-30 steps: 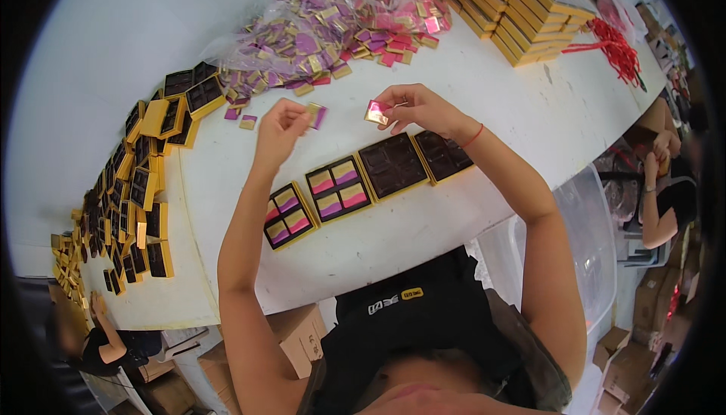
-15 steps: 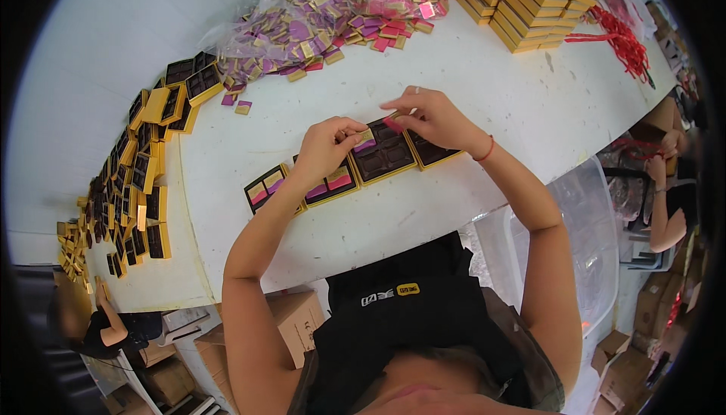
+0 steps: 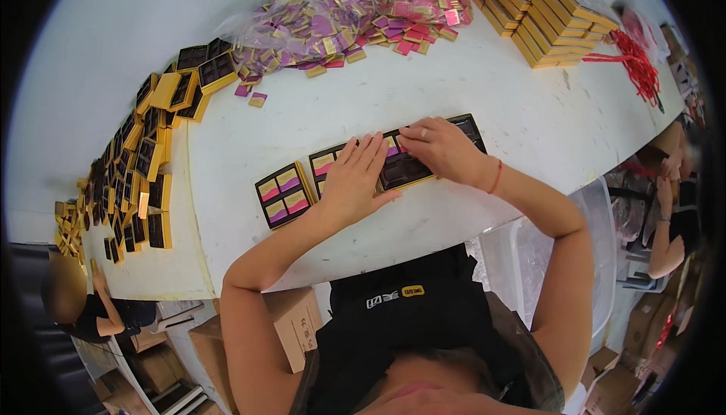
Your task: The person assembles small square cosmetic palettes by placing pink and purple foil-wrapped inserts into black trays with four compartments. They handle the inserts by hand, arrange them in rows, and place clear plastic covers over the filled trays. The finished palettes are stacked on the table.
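Note:
A row of shallow black-and-gold boxes lies in front of me. The leftmost box holds several wrapped squares in gold with pink or purple. My left hand lies flat with fingers stretched over the second box, hiding much of it; a pink-and-gold square shows beside it. My right hand bends over the third box, its fingertips on a pink square next to a purple one. The third box's lower compartments look bare. Beyond my right hand, the fourth box is partly covered.
Clear bags of purple and pink squares lie at the back. Stacked gold boxes and red cords stand back right. Open boxes pile up at left. A clear plastic bin is at right. Other people work at both sides.
My left hand has let go of the purple square and flattened out over the second box. My right hand has brought the pink square down into the third box. The view has shifted slightly.

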Tool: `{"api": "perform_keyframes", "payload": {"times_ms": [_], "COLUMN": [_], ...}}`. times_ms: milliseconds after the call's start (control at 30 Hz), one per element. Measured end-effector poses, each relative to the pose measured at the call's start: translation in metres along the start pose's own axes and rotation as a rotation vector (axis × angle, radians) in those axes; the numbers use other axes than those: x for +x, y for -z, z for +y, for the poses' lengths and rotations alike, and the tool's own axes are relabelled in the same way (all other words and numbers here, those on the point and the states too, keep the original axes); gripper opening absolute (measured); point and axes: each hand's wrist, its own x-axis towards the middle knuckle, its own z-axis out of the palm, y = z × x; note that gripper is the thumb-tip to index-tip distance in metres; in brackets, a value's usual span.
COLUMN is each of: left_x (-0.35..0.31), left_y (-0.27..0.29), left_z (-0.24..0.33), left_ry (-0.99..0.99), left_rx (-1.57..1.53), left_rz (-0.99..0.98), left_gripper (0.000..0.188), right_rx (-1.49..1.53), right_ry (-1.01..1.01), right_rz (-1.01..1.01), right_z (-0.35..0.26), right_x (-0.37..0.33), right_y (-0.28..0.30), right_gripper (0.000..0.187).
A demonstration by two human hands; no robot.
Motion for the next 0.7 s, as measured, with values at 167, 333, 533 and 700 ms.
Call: {"api": "perform_keyframes", "payload": {"times_ms": [167, 333, 533, 700], "left_x": [-0.004, 0.017, -0.006, -0.025], "left_y": [-0.006, 0.034, 0.029, 0.004], "left_z": [0.003, -0.034, -0.223, -0.274], "left_ry": [-0.055, 0.116, 0.727, 0.766], "left_rx": [0.071, -0.382, 0.163, -0.049], "left_rz": [-0.001, -0.115, 0.31, 0.284], "left_gripper": [0.083, 0.056, 0.058, 0.049], "right_rx": [-0.11, 0.211, 0.308, 0.06], "right_ry": [-0.069, -0.125, -0.458, -0.565], "right_rz": [-0.033, 0.004, 0.208, 0.114], "right_z": [-0.03, 0.002, 0.136, 0.178], "right_x": [-0.016, 0.013, 0.06, 0.081], "right_y": [0.012, 0.022, 0.004, -0.02], "right_gripper": [0.041, 0.022, 0.015, 0.025]}}
